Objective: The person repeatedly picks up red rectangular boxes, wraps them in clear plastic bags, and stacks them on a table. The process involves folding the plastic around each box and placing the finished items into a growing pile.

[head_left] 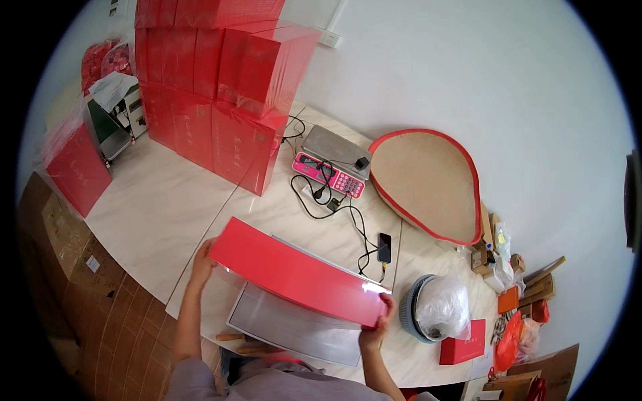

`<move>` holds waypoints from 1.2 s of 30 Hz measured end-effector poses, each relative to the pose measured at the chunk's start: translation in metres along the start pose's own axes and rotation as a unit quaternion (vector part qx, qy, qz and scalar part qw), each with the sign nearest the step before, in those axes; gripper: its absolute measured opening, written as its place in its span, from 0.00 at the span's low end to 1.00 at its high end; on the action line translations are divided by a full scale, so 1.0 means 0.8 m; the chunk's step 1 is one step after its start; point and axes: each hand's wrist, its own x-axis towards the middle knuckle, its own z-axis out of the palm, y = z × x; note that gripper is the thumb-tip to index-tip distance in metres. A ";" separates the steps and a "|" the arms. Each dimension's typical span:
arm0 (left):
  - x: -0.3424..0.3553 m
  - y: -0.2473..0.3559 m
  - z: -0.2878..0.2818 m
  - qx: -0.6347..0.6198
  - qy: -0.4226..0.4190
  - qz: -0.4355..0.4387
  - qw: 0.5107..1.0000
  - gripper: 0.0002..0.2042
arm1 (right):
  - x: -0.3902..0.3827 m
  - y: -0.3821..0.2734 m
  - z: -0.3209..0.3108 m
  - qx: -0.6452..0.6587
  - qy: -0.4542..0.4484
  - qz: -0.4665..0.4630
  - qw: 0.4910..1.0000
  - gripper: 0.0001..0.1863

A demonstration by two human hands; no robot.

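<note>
Both my hands hold a long, glossy red box (pixel 301 271) by its two ends, tilted with its right end lower. My left hand (pixel 202 260) has its fingers closed on the left end. My right hand (pixel 379 314) grips the lower right end, its thumb near the top edge. Below the box, on the table, lies a flat grey rectangular tray (pixel 291 327) with a thin rim, partly covered by the box. Two wooden handles (pixel 231 337) stick out left of the tray near the table's front edge.
Wrapped red boxes (pixel 194 127) stand stacked at the back left. A pink-panelled scale (pixel 334 160), black cables and a phone (pixel 384 247) lie beyond my hands. A large red-rimmed basket tray (pixel 428 180) leans on the wall. A bag-filled blue-grey basket (pixel 409 314) stands right.
</note>
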 end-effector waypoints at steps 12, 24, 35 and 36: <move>-0.013 -0.117 -0.151 -0.347 0.090 -0.190 0.914 0.12 | 0.002 -0.007 0.146 -0.036 -0.156 -0.049 0.986 0.32; -0.029 0.181 0.000 -0.180 0.074 0.101 0.976 0.22 | 0.045 -0.051 0.022 -0.310 -0.322 -0.135 0.884 0.54; -0.117 0.239 0.203 -0.062 -0.069 0.204 0.974 0.30 | 0.025 0.031 -0.082 -0.155 -0.351 0.136 0.913 0.19; -0.116 0.235 0.205 -0.066 -0.081 0.213 0.971 0.30 | 0.022 0.032 -0.082 -0.146 -0.338 0.150 0.917 0.13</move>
